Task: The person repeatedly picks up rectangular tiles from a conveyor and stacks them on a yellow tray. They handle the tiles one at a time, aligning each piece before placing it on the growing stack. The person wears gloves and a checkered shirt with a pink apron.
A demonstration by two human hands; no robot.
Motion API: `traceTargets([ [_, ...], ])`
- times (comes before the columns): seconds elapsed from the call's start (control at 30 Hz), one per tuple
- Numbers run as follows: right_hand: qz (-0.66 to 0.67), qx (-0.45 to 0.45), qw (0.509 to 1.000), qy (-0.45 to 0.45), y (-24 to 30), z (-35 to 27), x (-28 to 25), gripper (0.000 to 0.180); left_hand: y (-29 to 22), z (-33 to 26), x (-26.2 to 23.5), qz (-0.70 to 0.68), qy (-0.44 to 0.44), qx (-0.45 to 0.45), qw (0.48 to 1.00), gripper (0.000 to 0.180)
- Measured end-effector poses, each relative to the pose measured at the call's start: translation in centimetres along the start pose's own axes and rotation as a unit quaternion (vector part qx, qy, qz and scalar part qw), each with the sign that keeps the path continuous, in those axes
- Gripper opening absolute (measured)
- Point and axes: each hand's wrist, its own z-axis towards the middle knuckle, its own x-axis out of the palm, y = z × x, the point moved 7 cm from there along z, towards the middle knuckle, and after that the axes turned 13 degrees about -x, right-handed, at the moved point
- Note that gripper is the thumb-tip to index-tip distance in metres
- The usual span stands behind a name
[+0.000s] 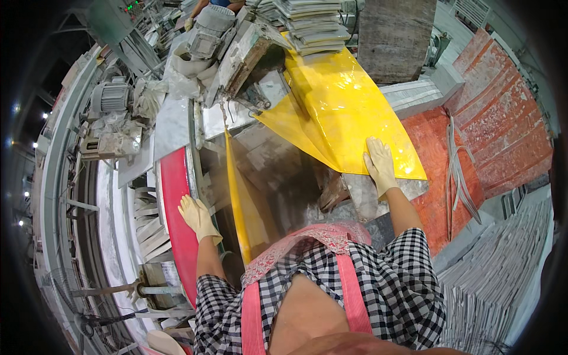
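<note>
Both hands wear thin cream gloves. My left hand (pixel 198 219) lies on a long glossy red strip (pixel 176 195), fingers outstretched and holding nothing. To the right, my right hand (pixel 380 164) rests flat with spread fingers near the close edge of a shiny yellow sheet (pixel 349 100). That sheet covers a slanted surface and folds down on its left side. Between my hands is a dark gap, crossed by a narrow hanging yellow flap (pixel 238 207). A grey-white worn panel (pixel 364 192) shows below the yellow sheet's edge.
Dusty motors (pixel 110 96) and machine parts stand at the left and far side. A stack of thin pale slabs (pixel 310 23) sits at the back. On the right are an orange-red surface (pixel 438 160), loose grey straps (pixel 458 168) and a large stack of thin sheets (pixel 497 272).
</note>
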Motion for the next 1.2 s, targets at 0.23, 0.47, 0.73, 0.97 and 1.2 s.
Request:
traceTargets([
  [0.23, -0.010, 0.016, 1.000, 0.011, -0.8, -0.9, 0.7, 0.054, -0.6, -0.6, -0.1, -0.027, -0.001, 0.011, 1.000, 0.051],
  [0.47, -0.004, -0.001, 0.999, -0.037, 0.7, -0.8, -0.8, 0.051, -0.5, -0.7, 0.3, -0.018, 0.004, 0.024, 1.000, 0.050],
  [0.73, -0.002, 0.023, 1.000, -0.010, 1.5, -0.6, -0.6, 0.050, 0.4, -0.3, 0.3, 0.007, -0.002, 0.021, 1.000, 0.050],
  [0.97, -0.006, 0.022, 1.000, -0.012, 1.4, -0.6, -0.6, 0.051, 0.7, -0.3, 1.1, 0.018, 0.011, 0.023, 1.000, 0.050],
  [1.2, 0.016, 0.004, 0.998, -0.061, 1.5, -0.4, -0.9, 0.050, 0.5, -0.1, 0.9, 0.034, -0.003, 0.015, 0.999, 0.051],
])
